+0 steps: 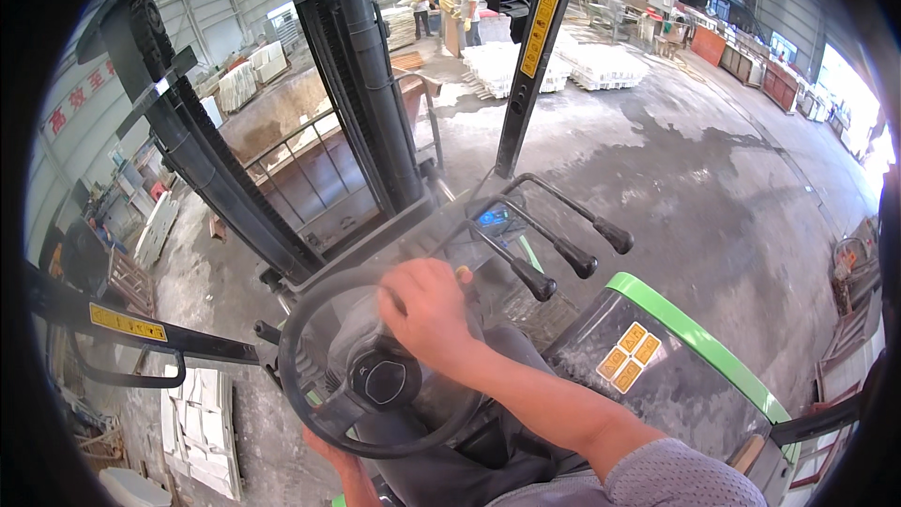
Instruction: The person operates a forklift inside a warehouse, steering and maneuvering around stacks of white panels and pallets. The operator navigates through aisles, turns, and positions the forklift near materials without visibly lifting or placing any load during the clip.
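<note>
A black steering wheel (pixel 293 385) is in front of me, with a round hub (pixel 380 378) at its middle. My right hand (pixel 427 308) is closed around the wheel's upper right rim, its fingers curled and slightly blurred. Just beyond it a small orange-yellow knob (pixel 465 274) shows. My left hand (pixel 328 449) is low beside the wheel's lower left rim, which partly covers it; its fingers are hidden. To the right of the wheel, several black-knobbed levers (pixel 574 258) stand apart from both hands.
Ahead rises a forklift mast (pixel 361 84) with a large brown metal bin (pixel 310 183) in front of it. Stacks of white slabs (pixel 601 64) lie on the concrete floor, with people (pixel 469 9) beyond. More white slabs (pixel 200 427) lie at lower left. A green-edged side panel (pixel 694 347) is at right.
</note>
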